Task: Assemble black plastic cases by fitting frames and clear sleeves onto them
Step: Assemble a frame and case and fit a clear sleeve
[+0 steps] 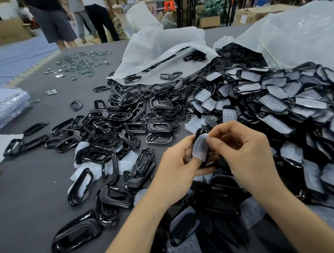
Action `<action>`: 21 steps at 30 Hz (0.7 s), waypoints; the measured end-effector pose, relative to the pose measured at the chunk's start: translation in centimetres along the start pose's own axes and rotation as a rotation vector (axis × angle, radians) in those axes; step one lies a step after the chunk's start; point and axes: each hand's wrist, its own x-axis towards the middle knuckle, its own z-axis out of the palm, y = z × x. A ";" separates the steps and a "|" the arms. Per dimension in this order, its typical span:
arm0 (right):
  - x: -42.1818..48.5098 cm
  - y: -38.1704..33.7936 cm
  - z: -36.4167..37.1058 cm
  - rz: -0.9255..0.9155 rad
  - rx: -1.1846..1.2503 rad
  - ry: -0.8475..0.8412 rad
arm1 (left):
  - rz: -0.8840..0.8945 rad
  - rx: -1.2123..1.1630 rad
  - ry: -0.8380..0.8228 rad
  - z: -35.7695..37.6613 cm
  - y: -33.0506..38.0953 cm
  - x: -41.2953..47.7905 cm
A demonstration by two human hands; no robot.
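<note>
Grey table (37,187) fills most of the view. At 1–2 o'clock a big clear plastic bag (301,36) lies open, and a heap of sleeved cases (286,107) runs from its mouth down the rt side to 4 o'clock. At 12 there's a second, white bag (159,49), w/ a few frames at its mouth. From ctr to 9 o'clock lie loose black frames (122,120), overlapping, w/ some clear sleeves among them. At 5 o'clock we've got both hands close together. L hand (175,164) has its fingers curled round a black case (198,134), held roughly upright. R hand (246,153) pinches the top edge of a clear sleeve (200,149) btwn thumb & forefinger. The sleeve sits against the case, over our L thumb tip. At 11, well apart, there's a scatter of small shiny metal bits (78,63).
</note>
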 end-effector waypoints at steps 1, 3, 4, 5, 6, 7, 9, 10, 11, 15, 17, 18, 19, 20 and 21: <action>0.0 0.0 0.0 0.002 -0.007 0.005 | 0.001 0.005 0.000 0.0 0.0 0.0; 0.1 -0.1 0.0 0.004 -0.018 0.006 | 0.007 0.015 -0.001 0.2 -0.1 0.0; 0.1 -0.1 0.0 0.003 -0.028 0.002 | 0.009 0.020 -0.004 0.2 0.0 0.0; 0.1 -0.2 0.0 0.003 -0.039 -0.004 | 0.011 0.028 -0.007 0.2 0.0 0.0; 0.0 -0.3 0.0 0.002 -0.047 -0.010 | 0.014 0.036 -0.008 0.2 0.1 -0.1; 0.0 -0.3 0.0 0.001 -0.053 -0.012 | 0.015 0.042 -0.007 0.2 0.1 -0.1; 0.0 -0.4 0.0 -0.001 -0.065 -0.007 | 0.013 0.053 0.000 0.2 0.2 -0.1; 0.0 -0.5 0.0 0.000 -0.072 -0.002 | 0.012 0.063 0.004 0.2 0.2 -0.1; 0.1 -0.5 0.0 0.005 -0.077 0.000 | 0.012 0.076 0.008 0.2 0.2 -0.1; 0.1 -0.3 0.0 0.021 -0.089 -0.002 | 0.007 0.128 0.007 0.0 0.4 -0.2; 0.2 -0.1 -0.1 0.024 -0.101 -0.002 | 0.008 0.166 0.002 0.0 0.5 -0.2; 0.2 0.0 -0.1 0.035 -0.102 -0.006 | 0.009 0.189 0.000 0.0 0.6 -0.3; 0.3 0.1 -0.2 0.055 -0.098 -0.017 | 0.007 0.212 -0.002 -0.1 0.6 -0.3; 0.4 0.2 -0.3 0.084 -0.083 -0.034 | -0.001 0.231 -0.008 -0.1 0.6 -0.3; 0.6 0.2 -0.4 0.119 -0.052 -0.055 | -0.011 0.245 -0.018 -0.2 0.7 -0.3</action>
